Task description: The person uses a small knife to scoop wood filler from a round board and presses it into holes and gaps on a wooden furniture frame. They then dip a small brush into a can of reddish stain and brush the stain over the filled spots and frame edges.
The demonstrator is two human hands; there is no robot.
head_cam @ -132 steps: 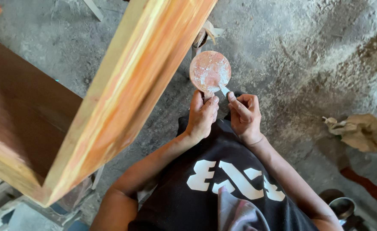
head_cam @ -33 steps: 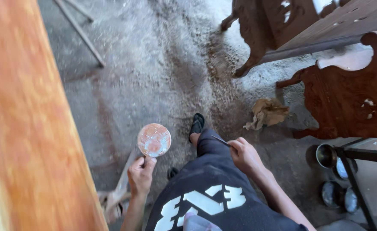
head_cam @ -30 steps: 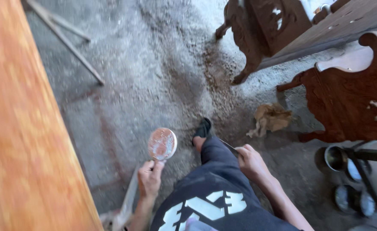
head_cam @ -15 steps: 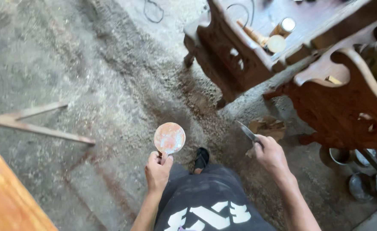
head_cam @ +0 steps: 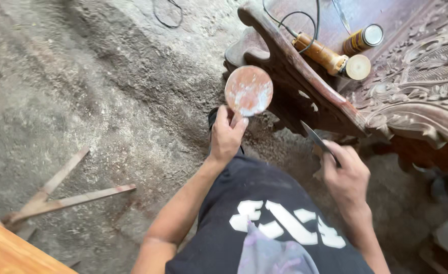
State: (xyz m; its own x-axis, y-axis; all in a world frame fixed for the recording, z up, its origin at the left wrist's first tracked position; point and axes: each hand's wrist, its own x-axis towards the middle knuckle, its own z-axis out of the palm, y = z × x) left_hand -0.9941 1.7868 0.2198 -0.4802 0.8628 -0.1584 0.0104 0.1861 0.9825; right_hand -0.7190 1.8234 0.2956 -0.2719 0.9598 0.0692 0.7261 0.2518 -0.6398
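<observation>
Your left hand [head_cam: 227, 136] clamps its fingers on the round lid [head_cam: 248, 91], left of the carved furniture [head_cam: 330, 104]; your right hand [head_cam: 347, 175], nearer it, grips the putty knife [head_cam: 315, 138], blade pointing toward it.

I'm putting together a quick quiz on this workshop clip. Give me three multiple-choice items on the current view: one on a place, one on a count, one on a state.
1. Where does the power tool with the round pad lie?
A. on the carved wooden furniture
B. on the floor beside the slats
C. in the left hand

2. How many hands hold something?
A. none
B. one
C. two

3. How is the round disc held?
A. lying flat on the floor
B. raised in the left hand's grip
C. pressed against the shirt

Answers:
1 A, it rests on the dark carved furniture, cable trailing.
2 C, the left hand grips the disc and the right hand grips a thin blade.
3 B, the fingers close on its lower edge, above the dusty floor.
</observation>
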